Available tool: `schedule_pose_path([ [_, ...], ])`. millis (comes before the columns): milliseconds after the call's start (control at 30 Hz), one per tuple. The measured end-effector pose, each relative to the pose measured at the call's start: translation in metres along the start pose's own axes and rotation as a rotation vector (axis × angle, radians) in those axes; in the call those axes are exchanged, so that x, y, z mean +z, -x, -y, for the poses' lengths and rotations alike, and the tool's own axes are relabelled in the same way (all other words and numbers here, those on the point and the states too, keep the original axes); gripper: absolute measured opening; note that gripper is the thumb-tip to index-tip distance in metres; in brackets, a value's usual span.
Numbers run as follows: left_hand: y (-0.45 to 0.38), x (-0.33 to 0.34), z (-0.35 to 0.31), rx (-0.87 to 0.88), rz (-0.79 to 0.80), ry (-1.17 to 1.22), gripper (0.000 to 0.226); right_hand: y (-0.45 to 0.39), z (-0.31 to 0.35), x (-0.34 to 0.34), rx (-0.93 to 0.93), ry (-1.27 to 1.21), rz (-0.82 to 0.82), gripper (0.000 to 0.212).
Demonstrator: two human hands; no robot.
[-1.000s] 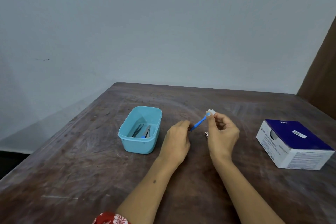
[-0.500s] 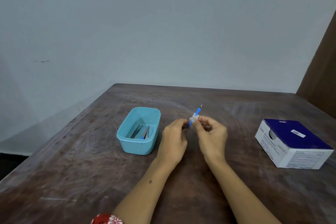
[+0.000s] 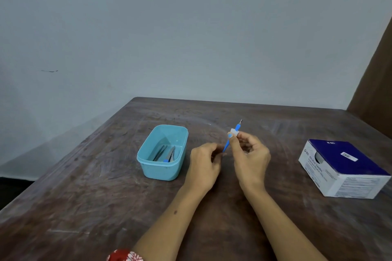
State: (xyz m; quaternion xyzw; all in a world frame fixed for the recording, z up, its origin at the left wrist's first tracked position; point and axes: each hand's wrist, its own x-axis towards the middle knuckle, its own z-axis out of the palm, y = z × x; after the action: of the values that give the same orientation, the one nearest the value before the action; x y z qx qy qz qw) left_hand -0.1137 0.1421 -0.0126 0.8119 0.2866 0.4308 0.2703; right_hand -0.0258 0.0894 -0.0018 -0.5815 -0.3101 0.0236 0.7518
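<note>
Blue-handled tool point(image 3: 226, 146) is held off the table point(image 3: 101, 201), over its middle, slanted with the metal tip point(image 3: 241, 121) toward 1 o'clock. Its lower end is taken between the curled fingertips of the left hand point(image 3: 204, 163); the contact is partly blurred. White pad point(image 3: 234, 132) is wrapped about the upper shaft and pinched there by thumb and forefinger of the right hand point(image 3: 251, 154), the other fingers curled in. Part of the pad is covered by the right thumb.

Surroundings:
- Teal tub point(image 3: 161, 172) is set at 9 o'clock of the hands, near the left hand but apart from it, open-topped. Slim metal instruments point(image 3: 167, 152) are laid inside, one with a blue end. Their lower parts are hidden by the tub's near wall, and their kinds cannot be told.
- Blue-and-white box point(image 3: 347, 176) is placed at 3 o'clock, well apart from the right hand, near the table's right edge. Its side print is too small to be read.
- Pale wall point(image 3: 191, 38) is seen at 12 o'clock beyond the far edge, and a brown panel point(image 3: 377, 74) at 2 o'clock.
- Red patterned sleeve point(image 3: 125, 256) is seen at 6 o'clock, on the left arm.
</note>
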Motion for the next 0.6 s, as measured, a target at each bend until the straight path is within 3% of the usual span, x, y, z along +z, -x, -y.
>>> schedule_pose_path([
  [167,-0.0001,-0.001,0.0003,-0.041,-0.005,0.016,0.021,0.0003,-0.0042,0.0004,0.024,0.084,0.102,0.008],
  [333,0.0002,-0.0007,-0.0025,-0.048,0.021,0.06,0.02,0.0003,-0.0003,-0.0026,-0.099,0.092,0.031,0.009],
  [500,0.0,-0.0019,-0.0025,-0.031,-0.044,0.073,0.024,0.0014,-0.0067,0.0002,-0.029,0.16,0.141,0.004],
  [600,-0.0004,-0.0008,-0.0023,-0.06,-0.047,0.112,0.022,0.0018,-0.0024,0.0004,-0.1,0.139,0.085,0.003],
])
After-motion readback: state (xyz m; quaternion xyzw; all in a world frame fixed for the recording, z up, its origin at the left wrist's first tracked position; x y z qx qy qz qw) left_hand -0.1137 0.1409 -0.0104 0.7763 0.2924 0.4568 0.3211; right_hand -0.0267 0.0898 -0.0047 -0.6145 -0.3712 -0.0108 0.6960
